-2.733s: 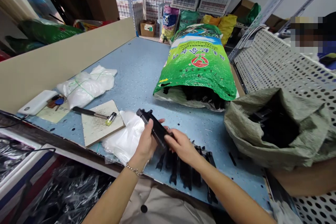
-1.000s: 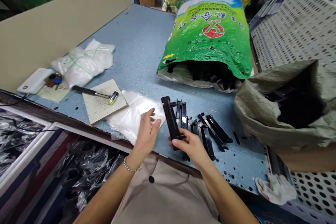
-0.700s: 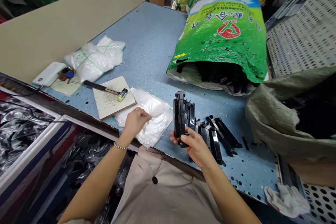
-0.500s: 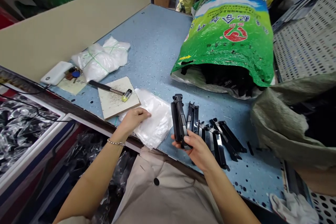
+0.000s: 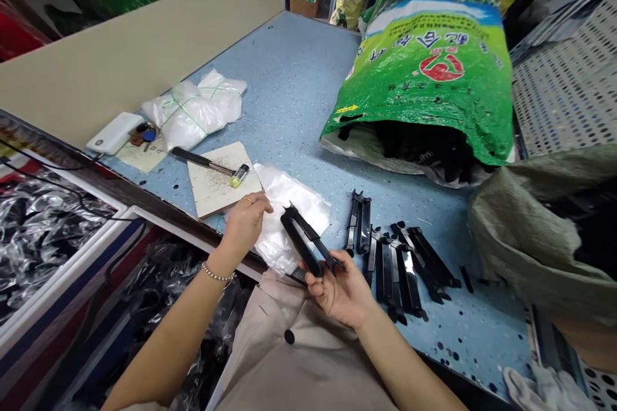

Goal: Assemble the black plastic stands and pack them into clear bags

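Note:
My right hand (image 5: 340, 289) holds long, narrow black plastic pieces (image 5: 301, 244) by their near end, tilted over the stack of clear plastic bags (image 5: 313, 205). Two bars show side by side with a gap between; whether they are joined I cannot tell. My left hand (image 5: 245, 221) is closed in a pinch at the left edge of the bags, thumb and forefinger together on the plastic. More black plastic pieces (image 5: 385, 263) lie in a row on the blue table (image 5: 299, 77), right of my right hand.
A hammer-like tool (image 5: 207, 160) lies on a white board (image 5: 226, 192). Behind are tied plastic bags (image 5: 193, 112), keys (image 5: 144, 133) and a white device (image 5: 116, 133). A green sack (image 5: 424, 96) of black parts lies open; a beige sack (image 5: 511, 237) stands at right.
My right hand has brought the black pieces left over the bags and tilted them. My left hand has shifted slightly, still pinching at the bags. The camera view has moved a little.

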Motion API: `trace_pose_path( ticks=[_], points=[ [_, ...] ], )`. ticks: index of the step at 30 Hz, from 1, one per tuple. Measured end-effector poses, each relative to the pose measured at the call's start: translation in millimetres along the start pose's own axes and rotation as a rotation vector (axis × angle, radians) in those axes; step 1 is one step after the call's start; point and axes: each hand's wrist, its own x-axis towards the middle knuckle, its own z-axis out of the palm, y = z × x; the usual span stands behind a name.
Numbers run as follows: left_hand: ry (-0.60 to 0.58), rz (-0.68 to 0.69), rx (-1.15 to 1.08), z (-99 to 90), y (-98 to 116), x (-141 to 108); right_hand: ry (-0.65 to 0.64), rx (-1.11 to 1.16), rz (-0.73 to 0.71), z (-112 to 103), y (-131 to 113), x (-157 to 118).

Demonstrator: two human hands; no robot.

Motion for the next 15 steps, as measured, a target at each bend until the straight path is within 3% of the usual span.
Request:
trace_pose_path(
  ticks=[4,7,10,12,15],
  points=[
    [-0.051,0.151,0.202,-4.7,2.9,-2.9,-0.089,0.018,0.047,5.7,1.3,2.7],
    [-0.04,0.248,0.197,-4.0,13.6,-8.8,-0.167,0.015,0.08,9.2,0.9,9.0],
    [-0.12,0.394,0.135,-5.2,30.7,-23.7,-0.204,0.005,-0.008,9.2,-1.1,14.6],
    [-0.171,0.463,0.061,-7.7,43.9,-36.3,-0.138,-0.065,-0.094,8.9,-1.1,17.5],
    [-0.254,0.54,-0.061,-11.1,63.0,-51.5,0.1,-0.375,-0.292,9.9,3.8,21.9]
  ],
)
